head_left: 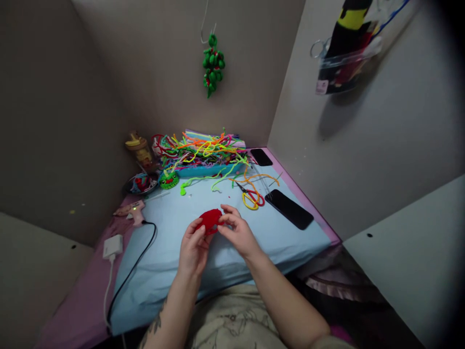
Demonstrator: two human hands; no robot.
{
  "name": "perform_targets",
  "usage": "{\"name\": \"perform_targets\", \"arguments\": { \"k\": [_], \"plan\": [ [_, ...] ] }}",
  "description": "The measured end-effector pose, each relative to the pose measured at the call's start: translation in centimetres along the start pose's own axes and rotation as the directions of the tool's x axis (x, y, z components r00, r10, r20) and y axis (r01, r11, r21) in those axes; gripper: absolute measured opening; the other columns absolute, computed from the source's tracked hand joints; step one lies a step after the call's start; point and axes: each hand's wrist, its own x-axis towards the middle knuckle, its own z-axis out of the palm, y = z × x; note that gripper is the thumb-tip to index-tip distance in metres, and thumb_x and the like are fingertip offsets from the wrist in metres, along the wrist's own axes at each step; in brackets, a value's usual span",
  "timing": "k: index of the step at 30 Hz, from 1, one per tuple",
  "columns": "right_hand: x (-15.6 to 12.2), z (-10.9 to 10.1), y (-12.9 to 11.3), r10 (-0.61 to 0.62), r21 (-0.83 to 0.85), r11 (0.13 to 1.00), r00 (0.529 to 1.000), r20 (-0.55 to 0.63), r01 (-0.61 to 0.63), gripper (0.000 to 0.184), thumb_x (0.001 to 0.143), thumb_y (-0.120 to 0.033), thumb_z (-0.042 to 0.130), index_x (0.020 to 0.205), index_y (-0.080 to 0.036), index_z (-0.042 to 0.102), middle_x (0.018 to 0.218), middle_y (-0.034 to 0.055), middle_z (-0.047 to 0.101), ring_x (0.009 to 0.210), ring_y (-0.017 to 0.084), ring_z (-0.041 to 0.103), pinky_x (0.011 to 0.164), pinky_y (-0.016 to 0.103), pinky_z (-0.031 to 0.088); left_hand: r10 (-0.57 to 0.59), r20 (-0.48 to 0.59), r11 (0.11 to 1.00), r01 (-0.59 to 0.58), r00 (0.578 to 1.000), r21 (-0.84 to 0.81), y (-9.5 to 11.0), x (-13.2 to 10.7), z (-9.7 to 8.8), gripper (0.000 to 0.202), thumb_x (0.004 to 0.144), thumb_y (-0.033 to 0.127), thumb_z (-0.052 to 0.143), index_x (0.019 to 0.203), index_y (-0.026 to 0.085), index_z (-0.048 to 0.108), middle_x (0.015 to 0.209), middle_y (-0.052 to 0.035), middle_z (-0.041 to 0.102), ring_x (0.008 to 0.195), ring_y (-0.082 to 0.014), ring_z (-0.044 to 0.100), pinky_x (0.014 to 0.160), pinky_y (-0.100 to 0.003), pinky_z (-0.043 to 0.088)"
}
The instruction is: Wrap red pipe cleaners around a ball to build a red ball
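Between my two hands, above the front of the blue-covered table [163, 252], is a fuzzy red rounded piece [209, 219], perhaps made of pipe cleaner. My left hand [194, 246] pinches its left edge, thumb on top. At its right edge, the thumb and fingers of my right hand [239, 233] close on the rim, where a small gap shows. Beyond my right hand lie scissors [250, 198] with red and yellow handles, tangled with an orange pipe cleaner [269, 177].
A blue tray [203, 170] heaped with colourful pipe cleaners stands at the back. Beside it are a green fuzzy figure [169, 180] and a dark bowl [131, 186]. A pink glue gun [136, 211] with a black cord lies left. Two phones [289, 208] lie right.
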Motion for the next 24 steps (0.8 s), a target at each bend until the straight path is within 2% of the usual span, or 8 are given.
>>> {"name": "perform_targets", "arguments": {
  "k": [7, 11, 18, 24],
  "plan": [
    [0.0, 0.2, -0.4, 0.068, 0.149, 0.986, 0.998, 0.018, -0.07, 0.014, 0.072, -0.03, 0.066, 0.066, -0.018, 0.062, 0.127, 0.0113, 0.05, 0.115, 0.023, 0.051, 0.095, 0.037, 0.04, 0.054, -0.007, 0.996, -0.053, 0.999, 0.069, -0.2, -0.3, 0.2, 0.026, 0.06, 0.019, 0.077, 0.081, 0.018, 0.062, 0.091, -0.0035, 0.071, 0.085, -0.0177, 0.066, 0.077, -0.03, 0.05],
    [-0.1, 0.8, -0.4, 0.113, 0.334, 0.936, 0.994, 0.006, -0.108, 0.02, 0.07, -0.029, 0.067, 0.059, -0.017, 0.056, 0.121, 0.0105, 0.054, 0.112, 0.023, 0.053, 0.098, 0.038, 0.038, 0.116, -0.028, 0.987, -0.112, 0.993, 0.111, -0.7, -0.5, 0.2, 0.027, 0.057, 0.02, 0.078, 0.079, 0.018, 0.063, 0.085, -0.0023, 0.07, 0.079, -0.0155, 0.064, 0.074, -0.028, 0.049],
    [-0.1, 1.3, 0.1, 0.218, 0.517, 0.836, 0.976, -0.004, -0.185, 0.015, 0.065, -0.027, 0.071, 0.06, -0.017, 0.061, 0.11, 0.0064, 0.06, 0.106, 0.023, 0.054, 0.097, 0.036, 0.036, 0.135, -0.042, 0.979, -0.127, 0.99, 0.158, -1.2, -0.5, -0.2, 0.028, 0.057, 0.021, 0.079, 0.08, 0.017, 0.062, 0.08, -0.001, 0.068, 0.076, -0.0137, 0.063, 0.073, -0.025, 0.047],
    [0.0, 1.1, -0.1, 0.208, 0.513, 0.834, 0.977, 0.047, -0.202, 0.011, 0.065, -0.028, 0.073, 0.068, -0.019, 0.069, 0.114, 0.0057, 0.06, 0.111, 0.023, 0.05, 0.101, 0.036, 0.032, 0.142, 0.001, 0.985, -0.141, 0.99, 0.097, -1.2, -0.2, -0.1, 0.028, 0.062, 0.022, 0.076, 0.085, 0.019, 0.061, 0.092, -0.0032, 0.069, 0.085, -0.016, 0.063, 0.078, -0.028, 0.047]
  ]
}}
